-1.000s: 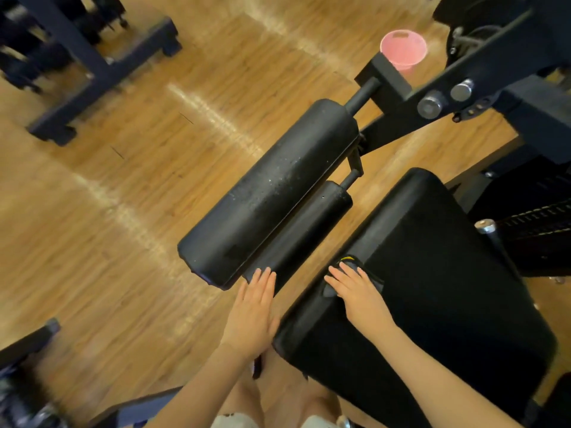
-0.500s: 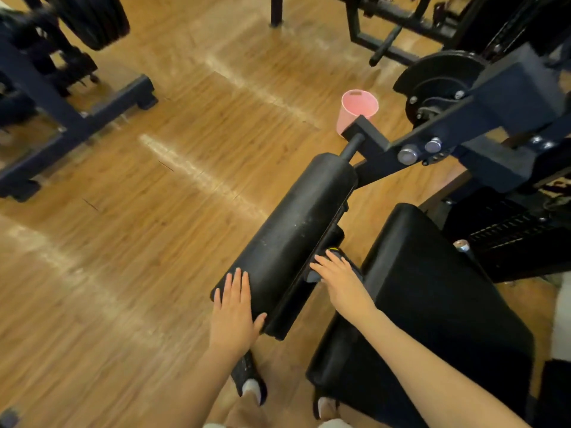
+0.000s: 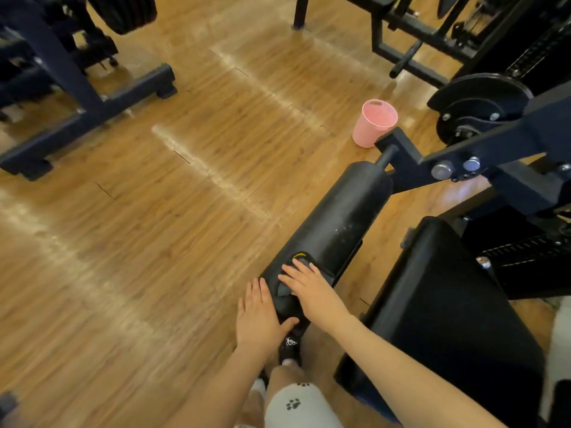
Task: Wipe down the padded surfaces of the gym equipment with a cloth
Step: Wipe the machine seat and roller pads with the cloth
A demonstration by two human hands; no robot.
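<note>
My right hand (image 3: 312, 288) has moved off the flat seat pad, fingers now flat on what looks like a dark cloth (image 3: 298, 267) atop the black cylindrical foam roller (image 3: 336, 230) (left hand (image 3: 258, 313), fingers straight, steadies its end), so roller wiping begins.

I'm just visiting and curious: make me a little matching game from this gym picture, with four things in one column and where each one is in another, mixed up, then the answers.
Things:
1. cup
2. cloth
3. left hand
4. seat pad

Places:
A. flat against the near end of the roller pad
B. standing on the wood floor beyond the roller pad's far end
C. to the right of the roller pad, untouched
D. pressed on the roller pad under the right hand

Pairs: 1-B, 2-D, 3-A, 4-C
</note>
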